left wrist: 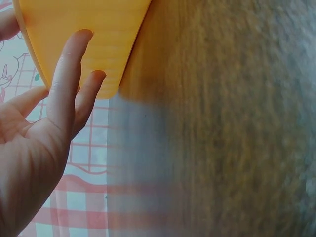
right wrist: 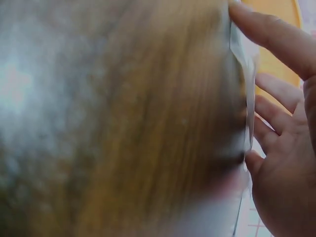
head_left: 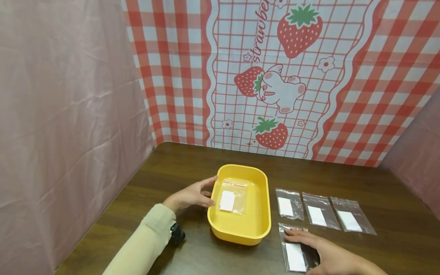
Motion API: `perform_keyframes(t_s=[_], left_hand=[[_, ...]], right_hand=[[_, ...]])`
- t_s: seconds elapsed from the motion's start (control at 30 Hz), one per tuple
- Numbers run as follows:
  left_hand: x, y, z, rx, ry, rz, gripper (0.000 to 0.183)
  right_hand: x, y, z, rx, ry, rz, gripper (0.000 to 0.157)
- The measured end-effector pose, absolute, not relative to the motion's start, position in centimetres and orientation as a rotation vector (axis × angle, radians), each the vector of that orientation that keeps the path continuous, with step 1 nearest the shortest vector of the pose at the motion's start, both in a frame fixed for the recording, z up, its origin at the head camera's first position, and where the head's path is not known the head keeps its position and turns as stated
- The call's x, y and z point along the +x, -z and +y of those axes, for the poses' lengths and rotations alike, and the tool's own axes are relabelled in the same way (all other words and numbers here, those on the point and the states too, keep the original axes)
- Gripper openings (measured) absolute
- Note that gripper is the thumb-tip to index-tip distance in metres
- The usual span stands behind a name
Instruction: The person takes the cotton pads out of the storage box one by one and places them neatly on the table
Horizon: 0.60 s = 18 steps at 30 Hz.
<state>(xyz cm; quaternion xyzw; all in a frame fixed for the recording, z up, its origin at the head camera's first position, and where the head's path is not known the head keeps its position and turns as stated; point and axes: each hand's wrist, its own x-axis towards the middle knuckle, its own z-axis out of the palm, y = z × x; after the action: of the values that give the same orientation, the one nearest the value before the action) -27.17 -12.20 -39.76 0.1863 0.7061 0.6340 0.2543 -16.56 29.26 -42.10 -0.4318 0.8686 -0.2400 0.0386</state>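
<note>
A yellow rectangular bin (head_left: 259,214) stands on the table with a clear zip bag (head_left: 240,198) holding a white card inside it. At the bin's left side, my left hand (head_left: 192,195) rests its fingertips on the rim; the left wrist view shows its fingers (left wrist: 66,79) extended along the outer wall. My right hand (head_left: 326,252) is over another clear zip bag (head_left: 295,258) with a white card, right of the bin. Its fingers spread across the bag's upper and right parts, and in the right wrist view the fingertips (right wrist: 239,11) are right at the bag's edge (right wrist: 249,98).
Three more zip bags with white cards lie in a row to the right: a near one (head_left: 290,205), a middle one (head_left: 319,211) and a far one (head_left: 352,215). A strawberry-print cloth (head_left: 268,88) hangs behind the brown table (head_left: 178,168); a pink curtain (head_left: 68,114) hangs at left.
</note>
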Motion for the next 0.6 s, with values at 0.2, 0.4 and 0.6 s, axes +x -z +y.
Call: perform_keyframes(t_s=[0.2, 0.4, 0.6], left_hand=[[-27.2, 39.8, -12.2, 0.501, -1.718, 1.931, 0.09], [-27.2, 39.7, -12.1, 0.496, -1.716, 1.937, 0.089], [-27.1, 39.7, -12.1, 0.494, -1.716, 1.945, 0.088]], right_hand=[[-16.4, 42.1, 28.8, -1.203, 0.901, 2.7, 0.076], [-16.4, 41.9, 27.5, -1.094, 0.997, 2.911, 0.069], [-16.8, 41.5, 26.1, -0.842, 1.292, 2.921, 0.061]])
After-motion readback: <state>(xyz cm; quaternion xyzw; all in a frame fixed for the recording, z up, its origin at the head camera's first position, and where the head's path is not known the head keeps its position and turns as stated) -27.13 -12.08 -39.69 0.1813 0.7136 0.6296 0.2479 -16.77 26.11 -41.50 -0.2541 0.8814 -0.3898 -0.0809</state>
